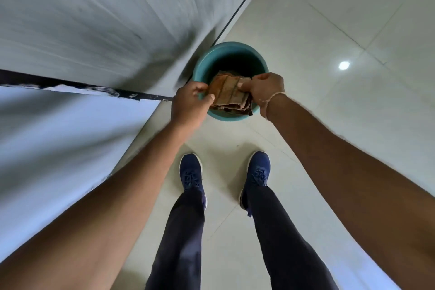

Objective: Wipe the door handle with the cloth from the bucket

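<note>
Both hands over teal bucket point(202, 63): left hand point(190, 103) and right hand point(264, 88) pinching opposite edges of folded brown cloth point(229, 95), held taut above bucket mouth, likely letting drips fall inside. Door handle out of view.

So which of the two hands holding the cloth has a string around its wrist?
The right hand, gripping the folded brown cloth over the teal plastic bucket; a thin thread bracelet circles its wrist. The left hand wrist is bare.

I saw a brown, coarse-looking woven cloth point(229, 95), a smooth teal plastic bucket point(229, 50), glossy pale floor tiles point(329, 30) and a matt grey wood-grain door point(82, 19).
</note>
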